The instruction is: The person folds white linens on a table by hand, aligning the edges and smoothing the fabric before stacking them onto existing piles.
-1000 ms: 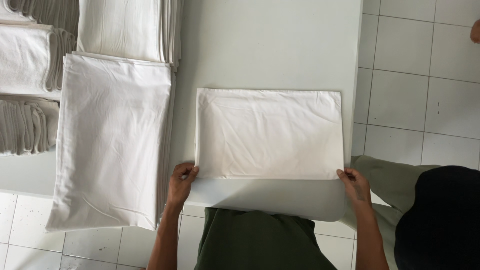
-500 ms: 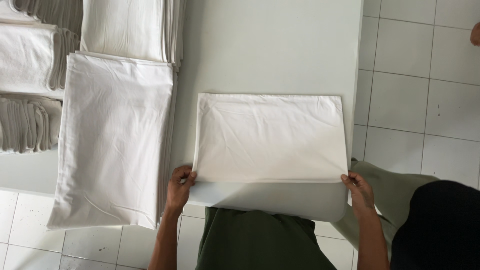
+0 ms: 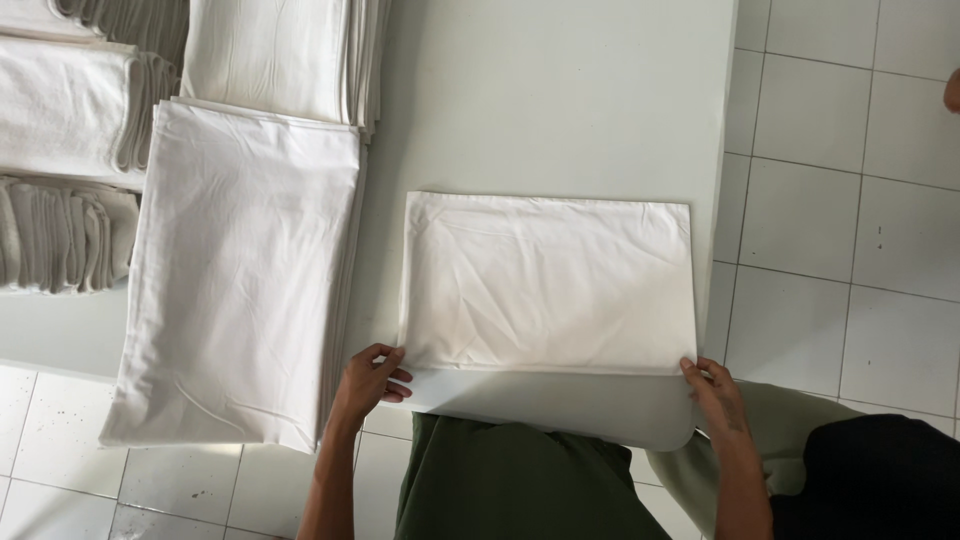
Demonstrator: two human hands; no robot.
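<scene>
A white folded cloth [image 3: 548, 282] lies flat on the pale table [image 3: 560, 100], near its front edge. My left hand [image 3: 370, 380] pinches the cloth's near left corner. My right hand [image 3: 716, 392] pinches its near right corner. The near edge is lifted slightly off the table and casts a shadow below it. Both forearms reach up from the bottom of the view.
A stack of folded white cloths [image 3: 235, 270] lies left of the cloth and overhangs the table's front edge. More folded stacks [image 3: 270, 50] and towel piles [image 3: 60, 235] sit at the back left. White tiled floor [image 3: 850, 250] lies to the right.
The cloth's near edge, held at both corners, has shifted slightly toward me and the fold has settled flatter. Both hands moved a little nearer with it.
</scene>
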